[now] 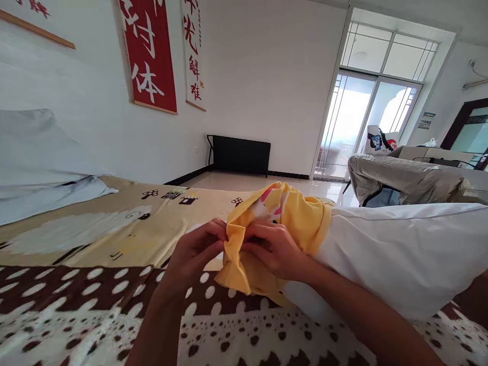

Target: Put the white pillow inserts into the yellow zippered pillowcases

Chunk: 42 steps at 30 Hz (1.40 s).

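Note:
A yellow pillowcase [303, 218] with a pink-and-white print is bunched around the near-left end of a white pillow [404, 254]. Most of the pillow lies bare to the right. My left hand [200, 249] pinches the pillowcase's left edge between thumb and fingers. Close beside it, my right hand [272, 249] is closed on a fold of the same cloth, its forearm crossing in front of the pillow. The fabric hides some of my fingertips.
Beneath lies a brown-and-white spotted blanket [91, 290], with a beige printed sheet [163, 223] beyond it. White cloth [41, 157] is heaped at the left. A plastic-wrapped piece of furniture [396, 173] stands at the right, and a black folded frame [241, 154] rests against the far wall.

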### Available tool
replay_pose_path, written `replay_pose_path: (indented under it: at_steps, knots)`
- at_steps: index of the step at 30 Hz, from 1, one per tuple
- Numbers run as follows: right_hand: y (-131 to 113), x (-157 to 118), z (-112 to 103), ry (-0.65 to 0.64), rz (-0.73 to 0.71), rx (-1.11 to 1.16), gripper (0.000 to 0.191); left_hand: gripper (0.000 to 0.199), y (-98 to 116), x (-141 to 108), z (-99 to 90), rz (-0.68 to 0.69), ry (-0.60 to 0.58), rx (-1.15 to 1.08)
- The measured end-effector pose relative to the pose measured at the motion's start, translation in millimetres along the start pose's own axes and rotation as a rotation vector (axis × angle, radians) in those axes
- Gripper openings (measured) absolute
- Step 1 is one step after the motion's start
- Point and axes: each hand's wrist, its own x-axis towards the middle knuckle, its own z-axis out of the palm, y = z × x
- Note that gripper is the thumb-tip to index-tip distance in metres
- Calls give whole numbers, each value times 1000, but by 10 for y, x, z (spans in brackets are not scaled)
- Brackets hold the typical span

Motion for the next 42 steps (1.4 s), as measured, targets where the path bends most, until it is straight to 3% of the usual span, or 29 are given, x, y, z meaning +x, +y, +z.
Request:
replay_pose_path:
  at_steps: [5,8,10,16,19,22,24,29,32,36,39,42]
  knots:
    - [11,5,-16,20,41,19,13,6,69,38,173,137,106,179]
    - [16,6,-4,94,88,-4,14,12,103,37,267,282,237,206]
    - [17,9,12,125,119,-19,13,17,94,14,274,309,266,195]
    - [52,23,51,268,151,-40,13,30,8,-105,95,123,149,81]
    - [74,26,68,324,162,-38,15,42,30,-120,112,95,123,95]
    - [71,17,99,348,145,-43,15,23,73,-105,246,22,263,331]
    - [56,6,119,357,123,-64,14,22,90,-96,346,-32,403,444]
    - [28,-2,135,360,98,-114,14,22,136,-88,434,-71,504,430]
    - [41,-1,150,339,89,-152,13,22,193,-66,394,-134,485,328]
    - [28,-11,172,226,26,-189,13,25,228,-45,305,-199,334,247]
    - [-42,17,60,121,-16,-200,17,28,169,-67,202,-255,367,192]
    - [-77,118,-291,163,14,-267,21,29,90,-85,78,-241,503,183]
